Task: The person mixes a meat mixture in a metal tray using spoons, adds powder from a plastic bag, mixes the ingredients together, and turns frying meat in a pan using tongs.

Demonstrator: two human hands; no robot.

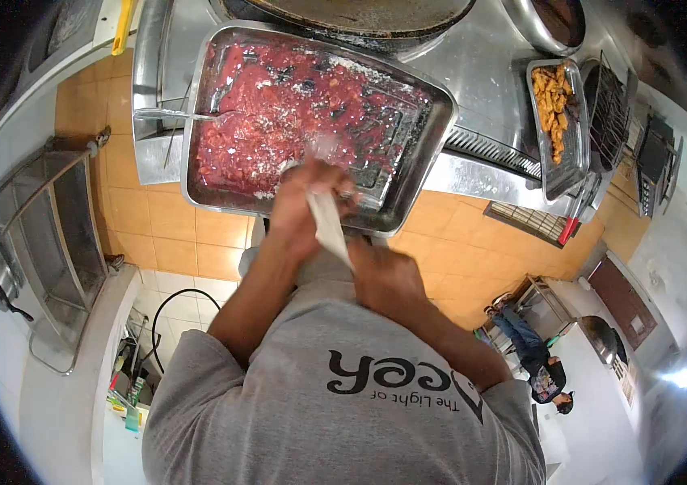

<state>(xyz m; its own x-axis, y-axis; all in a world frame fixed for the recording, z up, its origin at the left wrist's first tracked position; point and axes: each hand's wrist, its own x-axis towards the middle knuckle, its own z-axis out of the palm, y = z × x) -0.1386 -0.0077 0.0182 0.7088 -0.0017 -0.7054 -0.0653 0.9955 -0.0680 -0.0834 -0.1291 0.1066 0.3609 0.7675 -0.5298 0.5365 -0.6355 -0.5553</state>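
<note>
A large metal tray (440, 162) lies before me, holding a wet red mixture (267, 113) dusted in spots with white powder. Above the tray's near edge, my left hand (299, 202) is closed around the upper end of a pale, narrow packet (327, 222). My right hand (392, 279), nearer my body, grips the lower end of that packet. Something whitish and blurred shows just past my left fingers, too smeared to name. A metal utensil handle (170, 115) rests over the tray's left rim, its other end in the mixture.
A big round pan (368, 20) stands behind the tray. To the right, a smaller tray (566, 174) holds browned fried pieces (552, 105), near a wire rack (609, 105). A metal shelf trolley (52, 218) is at left. Another person (533, 356) stands farther off at lower right.
</note>
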